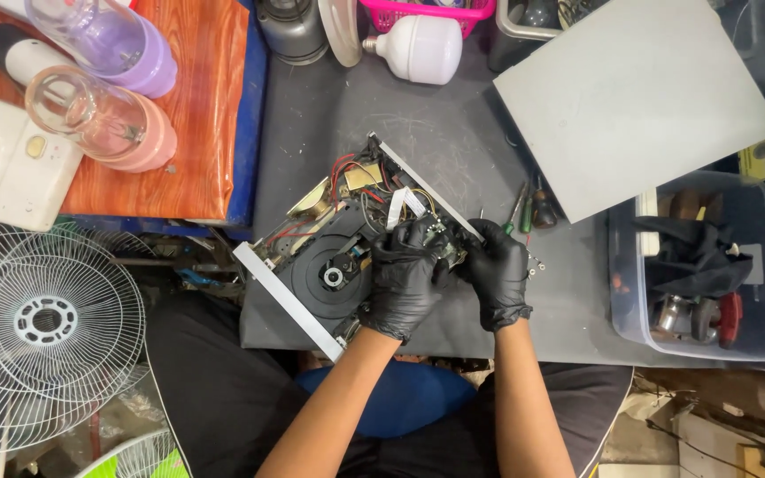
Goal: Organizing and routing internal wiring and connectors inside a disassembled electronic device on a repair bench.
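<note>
left hand (403, 276) + right hand (498, 270) | both clamped on small part (444, 250) | over disc player (338, 257) right end | left nearer tray

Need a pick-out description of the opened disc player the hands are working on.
Start at the dark grey workbench, right of the orange-topped table. At its near edge, both black-gloved hands, left hand and right hand, meet over the opened disc player. Unlike its neighbours, it shows a round black disc tray and red wiring.

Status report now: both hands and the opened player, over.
Left hand and right hand, black gloves, both on a small part over the opened disc player. Screwdrivers lie beside right hand. Grey cover panel set aside.
</note>
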